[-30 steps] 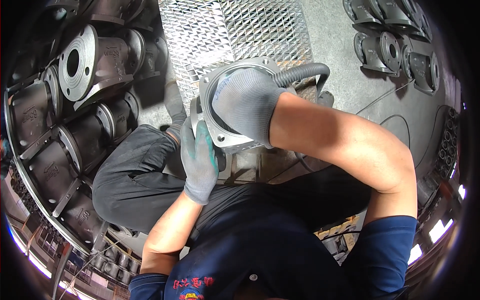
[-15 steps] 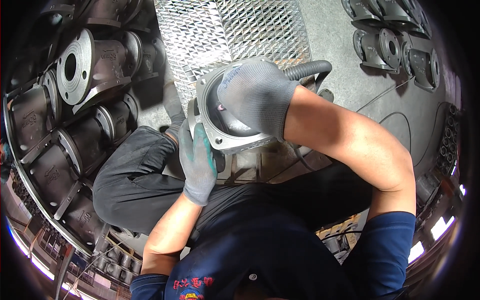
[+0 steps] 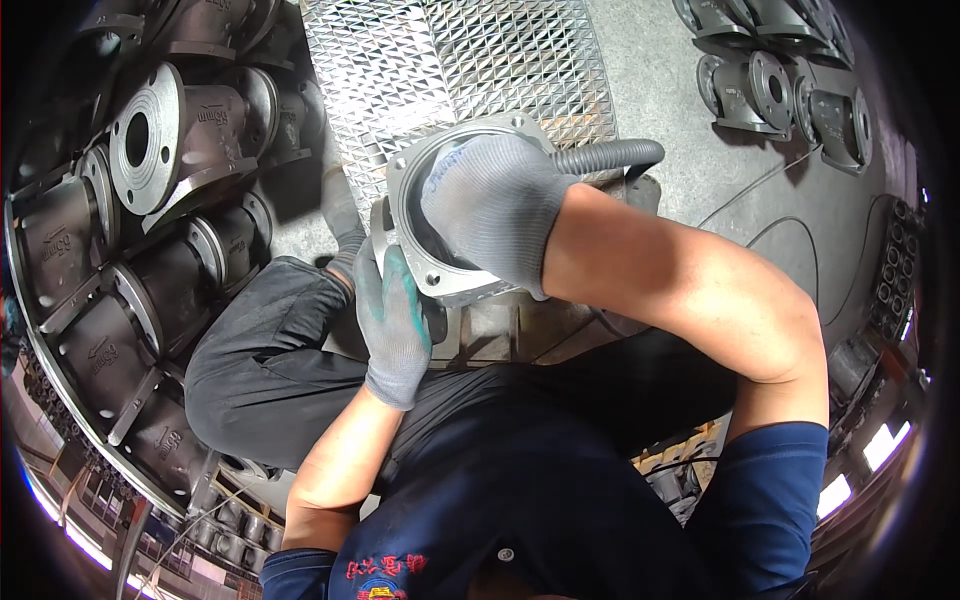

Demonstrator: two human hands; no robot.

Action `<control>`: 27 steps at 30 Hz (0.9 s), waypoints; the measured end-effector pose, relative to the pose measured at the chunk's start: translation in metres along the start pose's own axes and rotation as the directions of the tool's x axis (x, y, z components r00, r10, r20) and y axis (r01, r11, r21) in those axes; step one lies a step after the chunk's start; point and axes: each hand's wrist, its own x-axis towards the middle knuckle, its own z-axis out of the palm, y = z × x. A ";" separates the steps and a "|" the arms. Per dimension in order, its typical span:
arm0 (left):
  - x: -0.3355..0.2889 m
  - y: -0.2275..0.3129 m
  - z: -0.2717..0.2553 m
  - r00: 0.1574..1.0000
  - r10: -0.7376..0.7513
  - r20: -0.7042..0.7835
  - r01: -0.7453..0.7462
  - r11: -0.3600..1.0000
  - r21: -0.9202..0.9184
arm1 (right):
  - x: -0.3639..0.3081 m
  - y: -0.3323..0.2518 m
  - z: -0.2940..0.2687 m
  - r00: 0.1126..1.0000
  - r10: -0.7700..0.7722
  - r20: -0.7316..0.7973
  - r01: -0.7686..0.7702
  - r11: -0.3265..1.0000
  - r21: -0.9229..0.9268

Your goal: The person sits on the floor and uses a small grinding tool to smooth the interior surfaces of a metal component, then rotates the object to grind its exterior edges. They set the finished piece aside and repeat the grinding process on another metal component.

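Observation:
A cast metal valve body [image 3: 455, 283] with a bare, bright square flange stands in front of me, its round opening facing up. My right hand [image 3: 495, 205], in a grey knit glove, reaches down into that opening. The fingers and anything they hold are hidden inside. My left hand [image 3: 392, 320], in a grey glove with green on it, closes on the near left side of the casting, the thumb against the flange and the fingers along a side flange. A grey corrugated hose [image 3: 608, 156] runs off to the right behind my right hand.
Dark flanged valve castings [image 3: 185, 130] stand stacked close on my left. More castings [image 3: 750, 92] stand on the concrete floor at the far right. A shiny patterned metal sheet [image 3: 460, 70] lies ahead. Thin cables [image 3: 790, 222] trail over the floor on the right.
My right hand has shifted a little left within the opening, and a small pinkish spot seen inside is now covered. My left hand keeps its place on the casting.

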 end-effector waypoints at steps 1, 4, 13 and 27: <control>0.001 -0.001 -0.001 0.999 0.053 0.000 -0.053 0.996 0.068 | 0.002 -0.001 0.000 1.000 0.003 -0.001 -0.003 1.000 -0.003; 0.001 0.003 0.000 0.995 -0.098 -0.004 0.097 0.988 -0.116 | 0.007 -0.006 0.002 0.996 -0.039 -0.085 0.030 0.994 -0.104; 0.000 -0.006 0.001 0.992 0.127 -0.028 -0.126 0.991 0.043 | 0.006 -0.017 -0.003 0.999 -0.030 0.034 0.036 0.985 -0.168; 0.023 0.003 -0.013 0.921 -0.188 0.340 0.383 0.584 -0.715 | -0.011 0.002 -0.022 0.987 0.143 0.070 -0.138 0.988 -0.075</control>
